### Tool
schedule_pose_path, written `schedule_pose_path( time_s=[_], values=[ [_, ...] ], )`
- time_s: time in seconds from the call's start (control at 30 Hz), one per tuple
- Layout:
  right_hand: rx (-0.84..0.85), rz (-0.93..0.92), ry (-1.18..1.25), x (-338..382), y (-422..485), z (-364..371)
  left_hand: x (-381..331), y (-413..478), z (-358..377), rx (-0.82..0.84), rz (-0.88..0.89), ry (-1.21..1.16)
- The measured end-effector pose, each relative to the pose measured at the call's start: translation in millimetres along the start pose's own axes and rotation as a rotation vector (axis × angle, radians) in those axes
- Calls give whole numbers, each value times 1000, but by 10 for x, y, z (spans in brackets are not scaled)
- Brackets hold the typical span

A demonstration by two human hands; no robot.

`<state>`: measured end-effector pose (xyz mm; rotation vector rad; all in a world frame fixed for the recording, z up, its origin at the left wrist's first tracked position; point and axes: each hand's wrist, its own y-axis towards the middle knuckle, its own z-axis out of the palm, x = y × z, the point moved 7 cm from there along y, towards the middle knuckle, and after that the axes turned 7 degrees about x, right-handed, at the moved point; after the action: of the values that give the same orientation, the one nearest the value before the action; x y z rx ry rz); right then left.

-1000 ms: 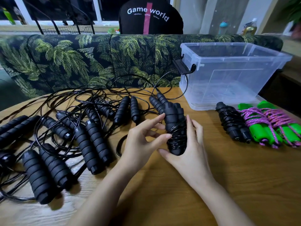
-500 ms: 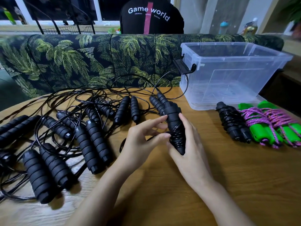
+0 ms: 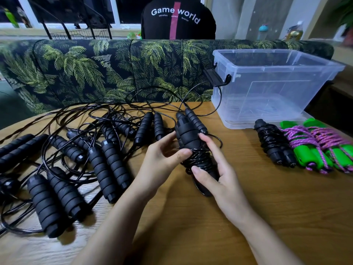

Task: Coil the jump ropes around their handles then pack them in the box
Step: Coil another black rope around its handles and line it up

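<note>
The right hand (image 3: 215,176) grips the paired black handles (image 3: 188,136) just above the table (image 3: 267,207), their long axis pointing away. The left hand (image 3: 162,155) pinches the rope (image 3: 200,161) coiled around them. The box (image 3: 267,88) lies beyond, nearer the right hand.

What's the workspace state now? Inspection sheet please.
Surface: wooden table.
Job's things: black handle pair held, cord partly wound; coiled black rope and green-handled ropes lie beside clear box, nothing seen inside it; loose black handles lie left.
Clutter: nothing seen.
Grippers: left hand and right hand both grip the handle pair, thumbs on the wound cord.
Cables: tangled black cords cover the table's left half, some looping past the far edge.
Surroundings: leaf-print sofa; person in black top behind it.
</note>
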<state>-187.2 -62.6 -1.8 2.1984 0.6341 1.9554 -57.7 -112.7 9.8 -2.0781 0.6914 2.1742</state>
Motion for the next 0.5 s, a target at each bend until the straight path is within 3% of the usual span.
schedule_pose_path(
  time_s=[0.1, 0.33, 0.5],
  values=[
    [-26, -12, -48, -8, 1, -5, -12, -17, -7, -45, 9, -28],
    [-51, -115, -501, -24, -3, 42, 71, -29, -29, -136, -7, 78],
    [-105, -52, -317, -60, 10, -95, -8, -22, -44, -64, -1, 139]
  ],
)
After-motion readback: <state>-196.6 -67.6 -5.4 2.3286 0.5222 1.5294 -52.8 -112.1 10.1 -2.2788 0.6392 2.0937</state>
